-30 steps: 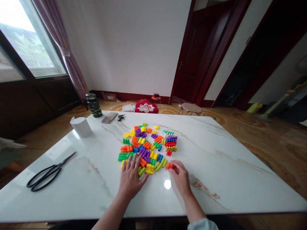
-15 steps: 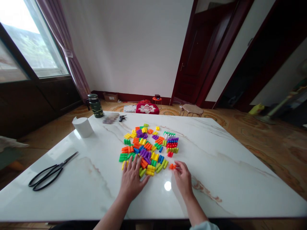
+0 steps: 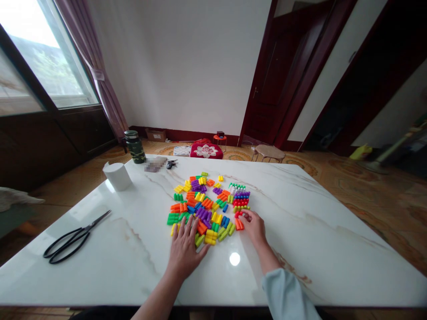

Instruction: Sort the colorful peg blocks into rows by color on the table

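Note:
Many small plastic blocks, each like a few joined round pegs, lie in a loose pile (image 3: 203, 213) on the table. My left hand (image 3: 184, 242) rests palm down with fingers spread on the near left edge of this pile, over yellow, orange and green blocks. At the pile's right, my right hand (image 3: 254, 226) has its fingers pinched at an orange block (image 3: 239, 225). Just beyond it sits a red block (image 3: 238, 214), close to the fingertips, which are partly hidden. Behind stand tidy coloured rows of blocks (image 3: 240, 195).
On the white marbled table (image 3: 333, 249) lie black-handled scissors (image 3: 71, 240) at left. A white paper roll (image 3: 118, 177), a camouflage flask (image 3: 135, 146), a blurred item (image 3: 155, 164) and a small dark tool (image 3: 171, 164) sit toward the far left. A stool (image 3: 268, 152) stands beyond.
My right hand has moved away from me toward the red block and the rows. The orange block has shifted slightly the same way and shows more of its length. My left hand stays put.

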`<state>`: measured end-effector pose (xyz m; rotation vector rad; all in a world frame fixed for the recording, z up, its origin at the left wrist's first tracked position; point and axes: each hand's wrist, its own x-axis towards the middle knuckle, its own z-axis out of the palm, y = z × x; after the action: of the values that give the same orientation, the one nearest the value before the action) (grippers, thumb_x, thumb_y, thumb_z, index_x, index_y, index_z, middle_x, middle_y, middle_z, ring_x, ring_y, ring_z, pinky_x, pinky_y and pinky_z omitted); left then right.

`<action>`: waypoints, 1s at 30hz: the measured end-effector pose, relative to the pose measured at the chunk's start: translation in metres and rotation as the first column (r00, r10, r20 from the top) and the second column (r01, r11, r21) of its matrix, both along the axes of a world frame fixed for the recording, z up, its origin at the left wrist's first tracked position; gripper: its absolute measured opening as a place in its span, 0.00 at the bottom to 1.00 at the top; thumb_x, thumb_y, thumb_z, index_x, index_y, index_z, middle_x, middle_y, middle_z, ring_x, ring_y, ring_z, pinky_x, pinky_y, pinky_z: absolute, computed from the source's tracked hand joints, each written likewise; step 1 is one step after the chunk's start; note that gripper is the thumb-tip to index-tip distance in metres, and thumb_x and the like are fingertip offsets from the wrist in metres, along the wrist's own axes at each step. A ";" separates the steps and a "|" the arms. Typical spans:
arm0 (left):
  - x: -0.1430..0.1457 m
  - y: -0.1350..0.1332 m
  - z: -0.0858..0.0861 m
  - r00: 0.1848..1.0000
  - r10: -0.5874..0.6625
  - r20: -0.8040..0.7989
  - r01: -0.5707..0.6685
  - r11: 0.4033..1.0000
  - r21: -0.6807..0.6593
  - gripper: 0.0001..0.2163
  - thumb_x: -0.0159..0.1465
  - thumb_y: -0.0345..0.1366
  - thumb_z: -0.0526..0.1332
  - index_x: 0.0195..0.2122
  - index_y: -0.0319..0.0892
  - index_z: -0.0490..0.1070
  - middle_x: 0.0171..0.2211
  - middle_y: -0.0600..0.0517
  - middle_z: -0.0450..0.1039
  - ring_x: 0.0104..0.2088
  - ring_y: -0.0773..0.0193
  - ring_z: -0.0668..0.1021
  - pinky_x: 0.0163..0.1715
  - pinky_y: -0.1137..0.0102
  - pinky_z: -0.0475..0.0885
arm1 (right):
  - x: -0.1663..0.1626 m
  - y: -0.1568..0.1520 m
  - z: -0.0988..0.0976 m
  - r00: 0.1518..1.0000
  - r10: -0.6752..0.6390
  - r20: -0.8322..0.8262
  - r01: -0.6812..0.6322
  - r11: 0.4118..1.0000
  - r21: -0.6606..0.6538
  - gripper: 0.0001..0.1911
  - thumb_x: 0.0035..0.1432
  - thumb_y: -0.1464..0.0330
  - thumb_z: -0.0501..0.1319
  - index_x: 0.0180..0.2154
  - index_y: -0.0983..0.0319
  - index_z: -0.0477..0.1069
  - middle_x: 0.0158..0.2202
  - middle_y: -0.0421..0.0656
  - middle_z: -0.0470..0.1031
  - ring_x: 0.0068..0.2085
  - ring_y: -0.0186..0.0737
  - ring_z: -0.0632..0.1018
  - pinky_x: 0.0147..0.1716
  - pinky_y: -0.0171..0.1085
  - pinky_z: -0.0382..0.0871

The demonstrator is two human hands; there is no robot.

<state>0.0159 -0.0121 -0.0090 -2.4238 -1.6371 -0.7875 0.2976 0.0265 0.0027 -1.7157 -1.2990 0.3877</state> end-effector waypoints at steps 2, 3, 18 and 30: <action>0.000 0.000 0.000 1.000 -0.002 0.000 0.002 1.000 0.004 0.37 0.61 0.55 0.58 0.68 0.44 0.52 0.67 0.44 0.56 0.67 0.41 0.57 0.63 0.47 0.53 | -0.002 0.001 0.000 0.999 -0.010 0.051 0.011 1.000 -0.013 0.17 0.49 0.59 0.61 0.38 0.60 0.78 0.32 0.44 0.76 0.30 0.41 0.75 0.35 0.40 0.71; 0.000 0.000 0.000 1.000 -0.002 0.001 0.002 1.000 0.007 0.37 0.61 0.55 0.58 0.68 0.44 0.52 0.67 0.43 0.56 0.67 0.41 0.57 0.63 0.47 0.53 | -0.002 0.001 0.000 0.998 -0.012 0.066 0.013 1.000 -0.014 0.16 0.50 0.59 0.60 0.37 0.60 0.78 0.32 0.44 0.76 0.31 0.41 0.75 0.35 0.40 0.71; 0.000 -0.001 0.002 1.000 0.002 -0.011 -0.003 1.000 -0.024 0.38 0.61 0.55 0.58 0.68 0.43 0.52 0.68 0.43 0.54 0.67 0.41 0.55 0.64 0.46 0.51 | 0.037 0.002 0.014 0.964 -0.263 0.036 0.244 0.933 0.264 0.18 0.53 0.57 0.57 0.35 0.64 0.77 0.38 0.50 0.77 0.32 0.41 0.75 0.36 0.40 0.70; 0.000 0.000 0.001 1.000 0.008 -0.030 -0.008 1.000 -0.009 0.37 0.62 0.56 0.56 0.68 0.43 0.52 0.67 0.42 0.55 0.67 0.42 0.55 0.64 0.47 0.51 | 0.058 0.046 -0.005 0.989 -0.130 -0.076 0.137 0.986 0.099 0.13 0.44 0.64 0.61 0.31 0.64 0.78 0.30 0.48 0.80 0.32 0.45 0.78 0.35 0.42 0.72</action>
<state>0.0159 -0.0118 -0.0083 -2.4209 -1.6421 -0.7407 0.3559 0.0729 -0.0024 -1.6763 -1.1281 0.2933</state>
